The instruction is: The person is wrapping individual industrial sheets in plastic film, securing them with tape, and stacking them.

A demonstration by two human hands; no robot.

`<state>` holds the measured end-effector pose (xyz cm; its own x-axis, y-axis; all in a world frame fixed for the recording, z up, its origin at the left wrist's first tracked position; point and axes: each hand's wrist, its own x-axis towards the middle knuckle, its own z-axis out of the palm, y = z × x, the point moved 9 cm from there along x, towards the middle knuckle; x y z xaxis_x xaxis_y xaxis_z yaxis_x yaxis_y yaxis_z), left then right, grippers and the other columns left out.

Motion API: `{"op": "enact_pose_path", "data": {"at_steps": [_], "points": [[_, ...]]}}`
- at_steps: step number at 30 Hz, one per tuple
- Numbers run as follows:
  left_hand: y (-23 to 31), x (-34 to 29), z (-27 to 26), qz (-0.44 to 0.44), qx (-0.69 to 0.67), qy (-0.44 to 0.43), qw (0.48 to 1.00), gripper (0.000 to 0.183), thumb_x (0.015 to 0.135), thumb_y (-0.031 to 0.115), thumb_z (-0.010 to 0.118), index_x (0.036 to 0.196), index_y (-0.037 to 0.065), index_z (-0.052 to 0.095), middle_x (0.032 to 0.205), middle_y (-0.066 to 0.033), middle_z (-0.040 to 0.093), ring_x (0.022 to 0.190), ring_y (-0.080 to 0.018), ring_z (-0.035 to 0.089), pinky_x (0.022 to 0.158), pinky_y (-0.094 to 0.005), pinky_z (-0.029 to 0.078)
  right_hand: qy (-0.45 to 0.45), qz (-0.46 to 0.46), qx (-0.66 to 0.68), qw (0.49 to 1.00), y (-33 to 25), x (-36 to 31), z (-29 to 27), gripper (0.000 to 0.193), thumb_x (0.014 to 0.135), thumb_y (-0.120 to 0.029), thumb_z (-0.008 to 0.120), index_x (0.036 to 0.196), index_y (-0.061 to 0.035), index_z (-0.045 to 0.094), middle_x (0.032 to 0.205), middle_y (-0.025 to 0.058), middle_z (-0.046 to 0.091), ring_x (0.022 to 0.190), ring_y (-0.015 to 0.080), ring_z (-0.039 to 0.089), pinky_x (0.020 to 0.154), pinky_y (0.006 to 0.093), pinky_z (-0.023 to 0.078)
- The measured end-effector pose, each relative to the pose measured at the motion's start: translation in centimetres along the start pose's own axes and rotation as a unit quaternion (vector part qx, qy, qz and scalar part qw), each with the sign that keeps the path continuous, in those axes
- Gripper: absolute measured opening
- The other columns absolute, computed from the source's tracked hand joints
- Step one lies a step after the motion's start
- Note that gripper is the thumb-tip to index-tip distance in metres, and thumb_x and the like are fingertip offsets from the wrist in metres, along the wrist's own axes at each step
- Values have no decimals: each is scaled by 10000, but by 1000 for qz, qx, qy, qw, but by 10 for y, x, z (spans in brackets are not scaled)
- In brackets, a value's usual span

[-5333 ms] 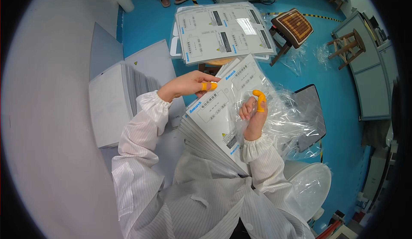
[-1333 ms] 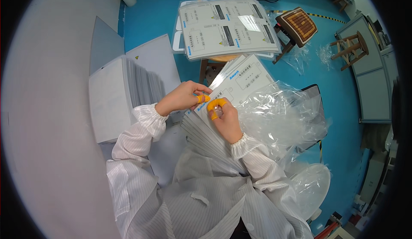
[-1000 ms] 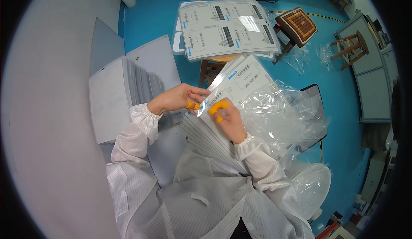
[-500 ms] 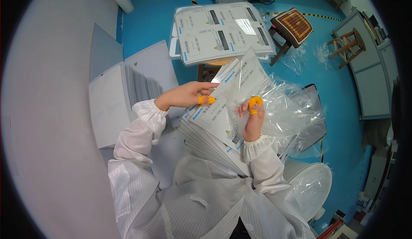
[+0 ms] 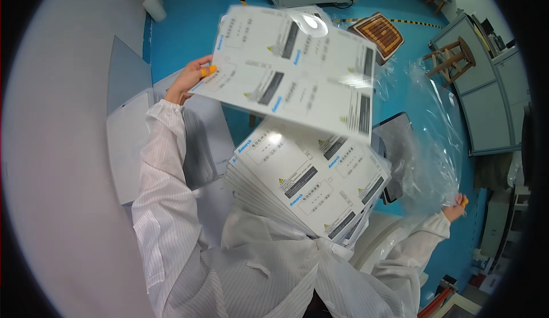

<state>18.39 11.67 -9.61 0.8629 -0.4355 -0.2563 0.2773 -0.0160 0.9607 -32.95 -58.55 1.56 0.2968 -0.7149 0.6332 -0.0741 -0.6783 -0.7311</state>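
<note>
My left hand (image 5: pixel 191 80), with a yellow finger cot on one digit, grips the left edge of a white printed sheet (image 5: pixel 326 69). That sheet is raised and tilted, a little blurred, over the far side of a fanned stack of similar sheets (image 5: pixel 311 172) in front of my body. Out to the right, my right hand (image 5: pixel 456 208) is closed on a crumpled clear plastic film (image 5: pixel 437 141), which trails up and away from it. A yellow cot shows on this hand too. The film hangs apart from the raised sheet.
Behind the raised sheet, another sheet pile (image 5: pixel 311 13) is mostly hidden. White panels (image 5: pixel 128 146) stand at the left wall. A stool with a woven seat (image 5: pixel 378 35), a wooden stool (image 5: pixel 454 61) and cabinets (image 5: pixel 492 98) are farther off. A white bin (image 5: pixel 374 241) sits near my right forearm.
My left hand has lifted the top sheet up and away from the stack. My right hand has swung far right, drawing the plastic film off the sheet.
</note>
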Motion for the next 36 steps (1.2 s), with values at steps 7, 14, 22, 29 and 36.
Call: {"op": "enact_pose_path", "data": {"at_steps": [7,14,22,29,36], "points": [[-15,54,-7,30,-110,170,979,415,865,-46,475,1274,21,447,1054,-115,609,798,-136,622,678,-226,511,160,251,414,860,35,-17,-71,145,919,-63,422,776,-44,428,649,12,311,561,105,305,548,221,307],[-24,71,-22,53,226,267,935,441,766,119,677,1174,9,553,995,-169,620,788,-205,615,622,-300,483,154,215,369,891,-52,-30,-50,224,945,-148,421,742,-54,416,638,9,329,527,95,299,517,216,293],[0,19,7,159,376,286,867,357,746,179,695,1043,-7,623,838,-101,621,768,-178,573,683,-304,462,16,61,208,976,-168,-50,38,230,909,-252,518,915,-23,526,756,48,515,571,77,422,484,192,310],[-12,-104,125,-21,413,-104,905,260,791,84,607,1034,-6,623,806,-129,658,698,-192,605,672,-279,473,-436,-275,4,857,-290,-157,201,295,819,-239,647,1003,-13,598,860,103,649,693,184,603,641,276,456],[-3,-127,150,84,466,-61,878,269,737,61,641,997,-6,624,771,-178,634,639,-275,603,633,-296,473,-416,-102,114,897,-258,-141,186,353,850,-313,623,988,10,588,783,86,626,609,141,572,559,226,434]]}}
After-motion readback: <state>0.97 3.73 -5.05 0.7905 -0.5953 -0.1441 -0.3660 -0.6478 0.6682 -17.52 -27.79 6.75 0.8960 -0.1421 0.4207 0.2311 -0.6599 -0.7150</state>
